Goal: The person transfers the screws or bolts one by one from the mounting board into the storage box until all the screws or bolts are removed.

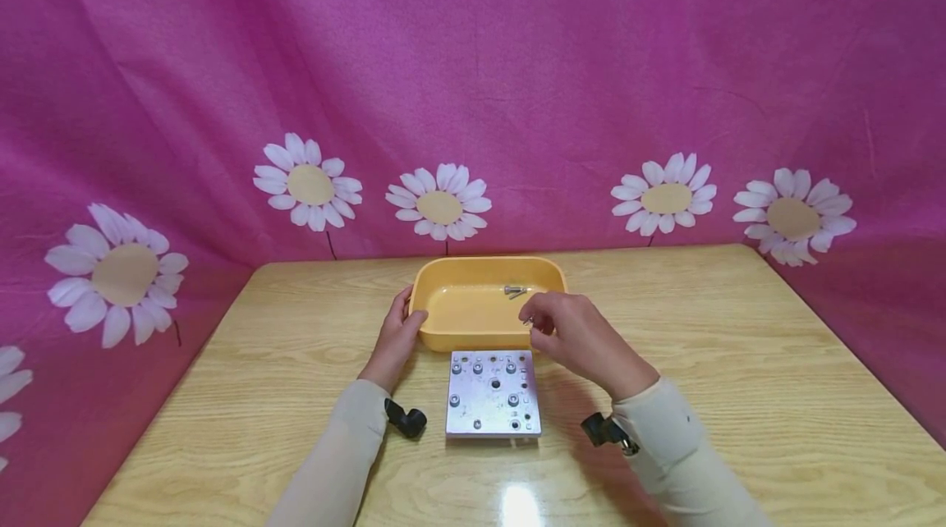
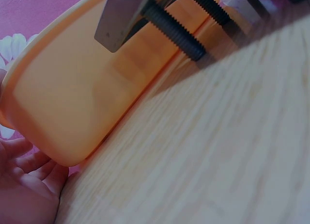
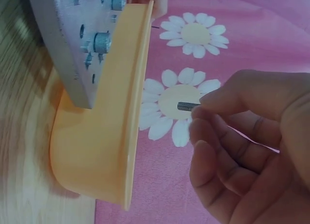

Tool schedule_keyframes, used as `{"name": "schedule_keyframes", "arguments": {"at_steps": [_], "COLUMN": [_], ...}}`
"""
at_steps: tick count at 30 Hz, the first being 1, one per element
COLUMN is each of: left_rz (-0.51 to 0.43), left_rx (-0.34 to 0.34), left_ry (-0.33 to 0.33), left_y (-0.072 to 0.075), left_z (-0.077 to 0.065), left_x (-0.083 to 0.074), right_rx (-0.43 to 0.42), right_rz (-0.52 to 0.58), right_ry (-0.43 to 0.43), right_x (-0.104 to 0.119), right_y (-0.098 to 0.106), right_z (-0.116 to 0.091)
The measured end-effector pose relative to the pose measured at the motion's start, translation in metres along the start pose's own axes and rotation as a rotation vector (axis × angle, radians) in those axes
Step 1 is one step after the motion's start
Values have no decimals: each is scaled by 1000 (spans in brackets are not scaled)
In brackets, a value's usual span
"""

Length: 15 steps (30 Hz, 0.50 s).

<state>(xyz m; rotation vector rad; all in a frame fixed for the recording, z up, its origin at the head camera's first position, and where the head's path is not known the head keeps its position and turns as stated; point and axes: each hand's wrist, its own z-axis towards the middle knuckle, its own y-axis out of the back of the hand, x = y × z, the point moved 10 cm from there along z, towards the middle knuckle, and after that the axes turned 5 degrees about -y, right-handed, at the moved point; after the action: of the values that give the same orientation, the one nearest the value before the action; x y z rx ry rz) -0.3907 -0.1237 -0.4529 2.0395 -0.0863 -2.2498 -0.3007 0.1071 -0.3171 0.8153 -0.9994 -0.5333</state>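
Observation:
My right hand [image 1: 580, 340] is over the right front of a yellow plastic tray [image 1: 461, 341]. Between thumb and index finger it pinches a small screw [image 3: 186, 106], whose threaded end sticks out in the right wrist view. My left hand [image 1: 392, 346] grips the tray's left end, thumb at the rim and fingers along the outer wall. Inside the tray lie a few loose screws [image 1: 515, 290]. Just in front of it is a square metal plate [image 1: 480, 419] with several socket-head screws in its holes. Threaded bolts [image 2: 177, 32] protrude beneath the plate in the left wrist view.
A light wood table [image 1: 296, 396] carries everything. Behind it hangs a magenta cloth [image 1: 517, 100] printed with white daisies. Black camera mounts [image 1: 406, 420] sit on both wrists, close to the plate's sides.

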Motion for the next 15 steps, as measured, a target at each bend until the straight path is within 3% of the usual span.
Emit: {"name": "schedule_keyframes", "arguments": {"at_steps": [7,15], "left_rz": [-29,-18], "left_rx": [12,13], "left_ry": [-18,-11], "left_y": [-1,-1], "left_z": [2,1], "left_x": [0,0], "right_rx": [42,18], "right_rz": [-7,-9], "right_ry": [-51,-86], "right_x": [-9,-18], "right_y": [-9,-15], "right_z": [0,3]}}
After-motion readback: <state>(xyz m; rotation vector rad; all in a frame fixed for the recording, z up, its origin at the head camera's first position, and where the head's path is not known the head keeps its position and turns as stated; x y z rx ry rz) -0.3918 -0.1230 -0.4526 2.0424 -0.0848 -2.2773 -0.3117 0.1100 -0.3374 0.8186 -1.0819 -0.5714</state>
